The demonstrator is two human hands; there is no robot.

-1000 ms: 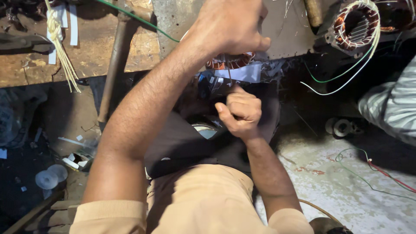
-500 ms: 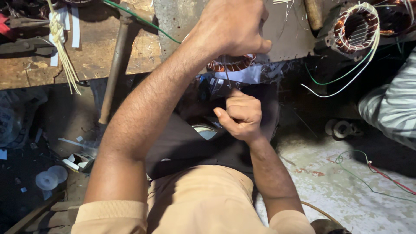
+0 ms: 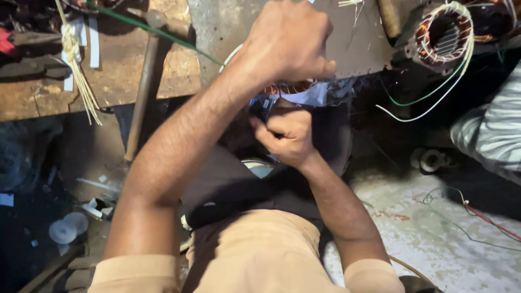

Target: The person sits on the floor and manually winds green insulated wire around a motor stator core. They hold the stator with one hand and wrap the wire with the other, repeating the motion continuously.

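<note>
The left hand (image 3: pixel 287 40), raised high at twelve o'clock, is clenched into a fist with the knuckles toward the camera, and a pale wire (image 3: pixel 230 56) seems to run out from under it at about eight o'clock, though the grip itself is hidden behind the fingers. Below it, toward six o'clock, the right hand (image 3: pixel 287 135) is curled tight, thumb pressed against the bent forefinger as if pinching something thin; what it pinches is too small to make out. Between the two hands sits the motor stator (image 3: pixel 287 88), a ring of copper-coloured winding lying low in the person's lap, mostly covered by the left fist, with a strip of white insulation just at its three o'clock. Judging from this, the step in hand looks like drawing or tightening a wire at the winding, one hand pulling up while the other steadies at the coil; the next move would call for even tension and a firm hold low down so the strand does not slip or kink. Farther out, at two o'clock, a second stator (image 3: pixel 442 35) rests on the grey bench (image 3: pixel 358 49) with white and green leads (image 3: pixel 429 103) trailing down from it. At ten o'clock a hammer (image 3: pixel 142 87) leans against a wooden board (image 3: pixel 38 92), beside a bundle of pale strips (image 3: pixel 76 65)
</note>
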